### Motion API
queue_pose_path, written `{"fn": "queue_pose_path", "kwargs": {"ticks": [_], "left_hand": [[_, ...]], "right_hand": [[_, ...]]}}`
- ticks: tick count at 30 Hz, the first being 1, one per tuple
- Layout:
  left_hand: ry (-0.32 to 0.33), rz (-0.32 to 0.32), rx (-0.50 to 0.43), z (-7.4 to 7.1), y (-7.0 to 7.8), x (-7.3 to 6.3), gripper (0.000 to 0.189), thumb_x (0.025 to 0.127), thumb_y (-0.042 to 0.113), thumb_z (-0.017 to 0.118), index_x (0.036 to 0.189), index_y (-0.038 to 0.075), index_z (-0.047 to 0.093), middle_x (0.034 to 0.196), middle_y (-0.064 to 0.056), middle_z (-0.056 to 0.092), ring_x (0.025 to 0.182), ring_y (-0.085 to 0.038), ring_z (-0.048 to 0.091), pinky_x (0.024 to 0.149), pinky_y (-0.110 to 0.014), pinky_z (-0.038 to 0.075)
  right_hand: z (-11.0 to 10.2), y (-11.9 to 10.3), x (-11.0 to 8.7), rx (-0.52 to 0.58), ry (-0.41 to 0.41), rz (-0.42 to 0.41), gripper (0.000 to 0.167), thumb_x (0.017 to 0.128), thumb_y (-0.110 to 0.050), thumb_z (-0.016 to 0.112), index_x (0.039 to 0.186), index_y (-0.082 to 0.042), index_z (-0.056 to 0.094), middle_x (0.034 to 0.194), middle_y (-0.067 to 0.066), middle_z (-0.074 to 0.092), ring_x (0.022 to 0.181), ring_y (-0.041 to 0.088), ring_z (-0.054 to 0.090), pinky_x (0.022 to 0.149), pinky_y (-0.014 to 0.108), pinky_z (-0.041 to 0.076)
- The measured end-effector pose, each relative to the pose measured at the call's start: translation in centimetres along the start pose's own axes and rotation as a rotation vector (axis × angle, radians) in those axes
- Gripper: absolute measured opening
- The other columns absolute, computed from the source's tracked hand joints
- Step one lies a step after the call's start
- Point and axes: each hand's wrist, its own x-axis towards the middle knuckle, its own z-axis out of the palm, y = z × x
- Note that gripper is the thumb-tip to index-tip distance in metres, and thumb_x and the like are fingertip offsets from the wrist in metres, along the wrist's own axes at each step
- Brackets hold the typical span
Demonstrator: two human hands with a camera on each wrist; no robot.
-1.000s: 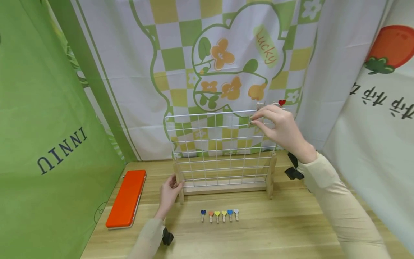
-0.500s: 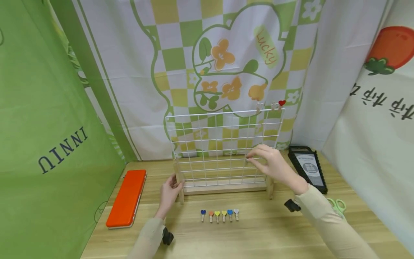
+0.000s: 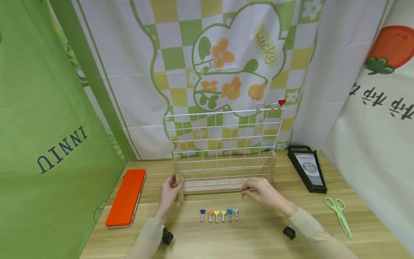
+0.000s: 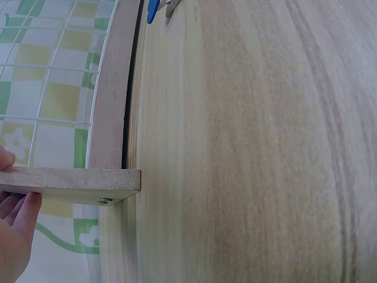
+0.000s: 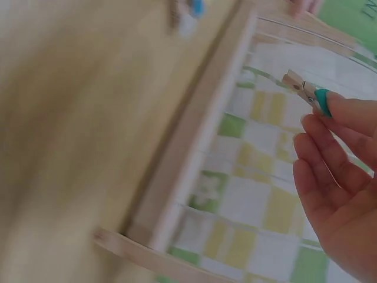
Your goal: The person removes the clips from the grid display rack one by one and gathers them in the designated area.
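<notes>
My left hand [image 3: 169, 192] grips the left wooden leg [image 4: 70, 183] of a white wire grid rack, its thumb and fingers on opposite faces. With thumb and fingertips, my right hand [image 3: 265, 193] pinches a small wooden clothespin [image 5: 300, 88] that bears a teal piece, partly covered by the thumb. It is low, just in front of the rack's base bar [image 3: 207, 189]. Several heart-topped clothespins [image 3: 216, 216] lie in a row on the table: dark blue, orange, yellow, blue and pale. A red heart clothespin [image 3: 281, 103] and two pale ones [image 3: 260, 106] sit along the grid's top wire.
An orange-red case [image 3: 126, 198] lies on the left of the table. To the right are a black tray-like holder [image 3: 308, 169] with a printed label and light green scissors [image 3: 339, 216]. A patterned curtain [image 3: 181, 54] hangs behind the rack.
My right hand has come down from near the grid's top to its base, with the clothespin between its fingertips. My left hand stays on the rack's leg.
</notes>
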Motion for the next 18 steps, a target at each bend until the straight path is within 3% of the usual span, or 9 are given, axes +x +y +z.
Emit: {"fn": "queue_pose_path", "kwargs": {"ticks": [9,18], "left_hand": [[0.002,-0.007,-0.007,0.0,-0.2,0.0,0.045,0.089,-0.002,0.068,0.131,-0.012,0.055,0.123,-0.034,0.064,0.115,-0.044,0.064,0.095,-0.034,0.059],[0.002,-0.011,0.003,0.0,0.0,0.1,0.047,0.088,-0.002,0.069,0.132,-0.012,0.055,0.124,-0.034,0.063,0.116,-0.044,0.064,0.096,-0.035,0.059]], "right_hand": [[2.5,0.7,-2.4,0.117,-0.167,0.138,0.006,0.087,-0.003,0.072,0.091,-0.006,0.075,0.085,0.004,0.074,0.076,0.007,0.066,0.064,0.027,0.062],[3.3,0.8,-2.7,0.181,-0.259,0.247,0.005,0.087,-0.003,0.072,0.091,-0.004,0.075,0.087,0.005,0.075,0.077,0.004,0.065,0.067,0.017,0.059]]}}
